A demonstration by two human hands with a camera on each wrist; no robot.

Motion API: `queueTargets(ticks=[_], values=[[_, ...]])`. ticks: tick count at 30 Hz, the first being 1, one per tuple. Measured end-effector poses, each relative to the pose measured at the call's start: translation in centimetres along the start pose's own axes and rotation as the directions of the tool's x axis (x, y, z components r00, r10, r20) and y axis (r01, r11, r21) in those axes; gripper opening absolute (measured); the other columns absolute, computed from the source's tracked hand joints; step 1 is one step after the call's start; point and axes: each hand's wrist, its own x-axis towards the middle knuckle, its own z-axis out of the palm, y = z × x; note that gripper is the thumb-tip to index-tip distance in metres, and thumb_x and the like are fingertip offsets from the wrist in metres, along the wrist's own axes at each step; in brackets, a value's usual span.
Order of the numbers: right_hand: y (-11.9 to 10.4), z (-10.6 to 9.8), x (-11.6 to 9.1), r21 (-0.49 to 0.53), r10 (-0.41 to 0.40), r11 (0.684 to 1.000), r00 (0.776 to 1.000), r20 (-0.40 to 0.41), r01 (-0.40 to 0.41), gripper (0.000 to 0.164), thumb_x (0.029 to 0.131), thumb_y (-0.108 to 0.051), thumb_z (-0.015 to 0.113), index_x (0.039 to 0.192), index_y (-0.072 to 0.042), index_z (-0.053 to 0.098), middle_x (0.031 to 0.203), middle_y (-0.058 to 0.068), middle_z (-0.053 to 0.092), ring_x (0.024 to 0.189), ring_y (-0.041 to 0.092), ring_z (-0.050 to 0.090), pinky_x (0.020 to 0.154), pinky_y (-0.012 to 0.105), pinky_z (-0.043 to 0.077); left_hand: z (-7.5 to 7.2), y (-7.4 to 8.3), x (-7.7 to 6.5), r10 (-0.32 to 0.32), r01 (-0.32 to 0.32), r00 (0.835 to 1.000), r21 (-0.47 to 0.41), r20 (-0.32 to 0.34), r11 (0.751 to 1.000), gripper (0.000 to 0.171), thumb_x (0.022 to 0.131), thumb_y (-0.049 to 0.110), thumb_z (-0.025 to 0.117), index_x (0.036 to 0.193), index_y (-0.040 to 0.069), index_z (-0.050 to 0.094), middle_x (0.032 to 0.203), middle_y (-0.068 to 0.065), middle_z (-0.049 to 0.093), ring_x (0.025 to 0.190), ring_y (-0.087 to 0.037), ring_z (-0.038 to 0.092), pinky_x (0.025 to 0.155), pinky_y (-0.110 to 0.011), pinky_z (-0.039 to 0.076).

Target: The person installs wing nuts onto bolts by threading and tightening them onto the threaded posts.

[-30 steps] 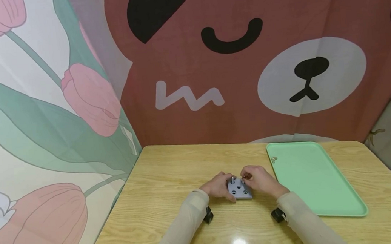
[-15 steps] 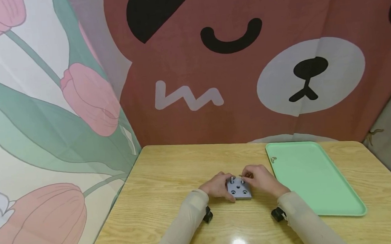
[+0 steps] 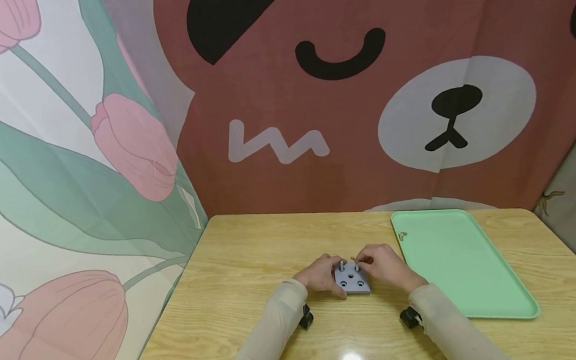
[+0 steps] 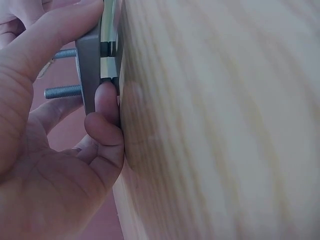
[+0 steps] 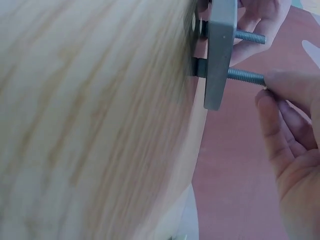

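Note:
My left hand [image 3: 322,274] grips a grey metal plate [image 3: 353,286] with several holes, thumb at its near side and fingers at its far side. Two threaded bolts [image 3: 342,266] stand up from the plate's far part. At the tip of the right-hand bolt [image 5: 246,76], my right hand [image 3: 383,263] pinches a small brass-coloured piece [image 4: 46,69], mostly hidden by the fingertips. In the right wrist view, thumb and forefinger meet right at the bolt's end, while the other bolt [image 5: 251,37] has a bare tip. Dark round parts [image 5: 200,67] show beneath the plate.
A light green tray [image 3: 467,268] lies on the right of the wooden table [image 3: 243,250]. Patterned cloths hang behind the table and on its left. Black wrist cameras [image 3: 306,317] sit under both sleeves.
The right fingers have turned at the bolt tip; a reddish-brown thing seen between them a second ago now shows only as a small tan bit. The left hand and plate hold still.

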Motion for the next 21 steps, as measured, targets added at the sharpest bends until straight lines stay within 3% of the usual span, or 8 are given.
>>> queueTargets(ticks=[10, 16, 21], values=[[-0.01, -0.8, -0.03, 0.037, -0.055, 0.998, 0.997, 0.062, 0.053, 0.019, 0.084, 0.003, 0.062, 0.096, -0.007, 0.072, 0.089, -0.001, 0.064, 0.076, 0.006, 0.056, 0.065, 0.024, 0.048, -0.33, 0.18, -0.12, -0.01, 0.01, 1.0, -0.014, -0.001, 1.0, 0.077, 0.065, 0.033, 0.088, 0.132, 0.02, 0.052, 0.107, 0.002, 0.046, 0.085, -0.009, 0.046, 0.078, -0.025, 0.04], [-0.12, -0.56, 0.26, -0.021, -0.085, 0.996, 0.996, 0.024, 0.085, 0.007, 0.084, -0.006, 0.071, 0.088, -0.013, 0.071, 0.097, -0.001, 0.06, 0.082, 0.014, 0.059, 0.069, 0.029, 0.049, -0.28, 0.11, -0.02, -0.007, 0.007, 1.0, -0.007, -0.003, 1.0, 0.077, 0.064, 0.034, 0.088, 0.131, 0.02, 0.052, 0.106, 0.003, 0.046, 0.083, -0.009, 0.046, 0.076, -0.024, 0.04], [-0.12, -0.19, 0.32, -0.044, -0.091, 0.995, 0.996, -0.019, 0.09, 0.01, 0.081, -0.01, 0.075, 0.081, -0.017, 0.068, 0.102, 0.0, 0.063, 0.091, 0.021, 0.061, 0.077, 0.038, 0.05, -0.07, 0.03, 0.0, -0.009, 0.009, 1.0, -0.005, 0.002, 1.0, 0.077, 0.064, 0.034, 0.088, 0.131, 0.02, 0.053, 0.106, 0.003, 0.045, 0.083, -0.009, 0.046, 0.076, -0.024, 0.04]])
